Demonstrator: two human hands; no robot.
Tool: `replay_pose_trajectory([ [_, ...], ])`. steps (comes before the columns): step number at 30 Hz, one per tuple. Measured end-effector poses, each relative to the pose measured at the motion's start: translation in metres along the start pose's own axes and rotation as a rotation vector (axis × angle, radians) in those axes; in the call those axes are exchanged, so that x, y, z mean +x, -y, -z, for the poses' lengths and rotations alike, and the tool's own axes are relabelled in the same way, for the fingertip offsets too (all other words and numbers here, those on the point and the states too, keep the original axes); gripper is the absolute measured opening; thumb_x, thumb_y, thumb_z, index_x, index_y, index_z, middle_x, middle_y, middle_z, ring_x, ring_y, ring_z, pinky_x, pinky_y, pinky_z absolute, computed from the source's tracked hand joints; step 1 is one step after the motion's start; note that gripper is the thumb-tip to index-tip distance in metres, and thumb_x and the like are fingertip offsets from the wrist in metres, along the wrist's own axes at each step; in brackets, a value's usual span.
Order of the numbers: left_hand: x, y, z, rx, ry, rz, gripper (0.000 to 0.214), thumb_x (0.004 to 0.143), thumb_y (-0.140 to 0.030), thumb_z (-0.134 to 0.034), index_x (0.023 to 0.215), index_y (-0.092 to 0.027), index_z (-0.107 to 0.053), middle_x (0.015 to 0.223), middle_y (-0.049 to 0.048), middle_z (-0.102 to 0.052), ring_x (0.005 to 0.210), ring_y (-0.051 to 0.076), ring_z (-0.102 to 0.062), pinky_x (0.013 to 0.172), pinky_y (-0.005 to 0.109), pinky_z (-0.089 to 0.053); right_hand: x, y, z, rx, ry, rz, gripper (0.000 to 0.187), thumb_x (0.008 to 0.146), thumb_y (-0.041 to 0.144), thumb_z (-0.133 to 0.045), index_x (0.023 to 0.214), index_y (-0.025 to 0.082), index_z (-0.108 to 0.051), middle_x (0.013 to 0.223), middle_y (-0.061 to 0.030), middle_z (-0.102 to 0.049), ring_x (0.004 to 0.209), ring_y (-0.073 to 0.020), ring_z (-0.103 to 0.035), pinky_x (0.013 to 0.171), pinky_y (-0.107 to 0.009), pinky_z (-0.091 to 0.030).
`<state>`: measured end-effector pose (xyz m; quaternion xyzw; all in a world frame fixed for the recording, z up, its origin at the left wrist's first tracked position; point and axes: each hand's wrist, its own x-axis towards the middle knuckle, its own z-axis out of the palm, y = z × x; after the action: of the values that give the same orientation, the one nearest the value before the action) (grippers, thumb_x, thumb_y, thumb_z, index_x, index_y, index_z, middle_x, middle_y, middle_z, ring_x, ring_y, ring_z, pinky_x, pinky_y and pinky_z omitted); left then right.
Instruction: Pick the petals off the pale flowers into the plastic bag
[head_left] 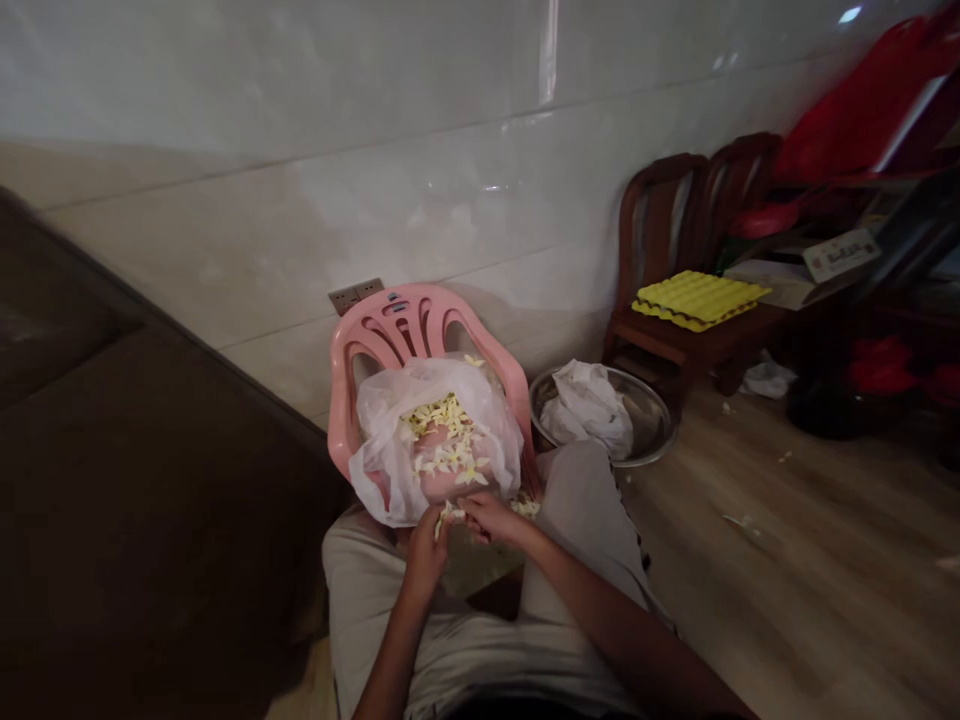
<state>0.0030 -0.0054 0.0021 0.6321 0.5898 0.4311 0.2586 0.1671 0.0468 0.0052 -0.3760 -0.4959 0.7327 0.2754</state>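
My left hand and my right hand meet just below a clear plastic bag that lies open on a small pink plastic chair. Between the fingertips of both hands is a small white-yellow flower, pinched from both sides. Several more such flowers lie heaped inside the bag, and a few rest by my right hand at the chair's edge. My knees in grey trousers flank the chair.
A steel basin with a crumpled white bag stands on the wooden floor to the right. Behind it are dark wooden chairs, one bearing a yellow egg tray. A dark brown sofa fills the left.
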Motion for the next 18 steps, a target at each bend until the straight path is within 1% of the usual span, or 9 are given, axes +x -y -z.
replay_pose_trajectory([
  [3,0.0018,0.0012,0.0014,-0.049,0.006,0.137,0.043,0.085,-0.055,-0.058,0.098,-0.016,-0.072,0.092,0.0096,-0.076,0.089,0.028,-0.069,0.082,0.036,-0.052,0.0025,0.0003,0.0005,-0.048,-0.003,0.003,0.041,0.092,0.052,-0.058,0.069,0.020,-0.049,0.048,0.0097,-0.041,0.034,-0.0066,-0.038,0.034,-0.019,-0.026],
  [6,0.0028,-0.0001,0.0030,-0.131,-0.006,0.213,0.046,0.080,-0.059,-0.064,0.094,-0.016,-0.072,0.085,0.0064,-0.074,0.082,0.025,-0.067,0.076,0.032,-0.051,0.0022,0.0022,0.0008,-0.099,0.006,0.041,0.038,0.094,0.048,-0.057,0.070,0.020,-0.049,0.048,0.0095,-0.043,0.034,-0.0070,-0.041,0.034,-0.019,-0.026],
  [10,0.0041,-0.0004,0.0026,-0.263,-0.052,0.308,0.050,0.069,-0.063,-0.074,0.087,-0.016,-0.072,0.068,0.0012,-0.068,0.067,0.020,-0.062,0.062,0.026,-0.048,0.0002,0.0054,0.0008,-0.128,0.024,0.095,0.034,0.096,0.040,-0.057,0.069,0.020,-0.049,0.050,0.0091,-0.044,0.035,-0.0068,-0.042,0.036,-0.019,-0.030],
  [14,0.0062,0.0026,0.0011,-0.372,-0.072,0.394,0.055,0.060,-0.062,-0.081,0.089,-0.015,-0.073,0.062,-0.0012,-0.064,0.058,0.016,-0.060,0.053,0.023,-0.044,-0.0006,0.0062,0.0012,-0.165,0.026,0.104,0.030,0.096,0.033,-0.055,0.070,0.020,-0.051,0.050,0.0083,-0.045,0.036,-0.0077,-0.042,0.037,-0.019,-0.031],
  [18,0.0083,0.0015,0.0025,-0.455,-0.094,0.483,0.060,0.054,-0.060,-0.084,0.092,-0.016,-0.070,0.059,-0.0029,-0.064,0.050,0.014,-0.058,0.046,0.020,-0.040,-0.0003,0.0042,0.0021,-0.200,0.029,0.118,0.031,0.096,0.032,-0.055,0.068,0.020,-0.051,0.048,0.0075,-0.046,0.037,-0.0078,-0.044,0.038,-0.018,-0.031],
])
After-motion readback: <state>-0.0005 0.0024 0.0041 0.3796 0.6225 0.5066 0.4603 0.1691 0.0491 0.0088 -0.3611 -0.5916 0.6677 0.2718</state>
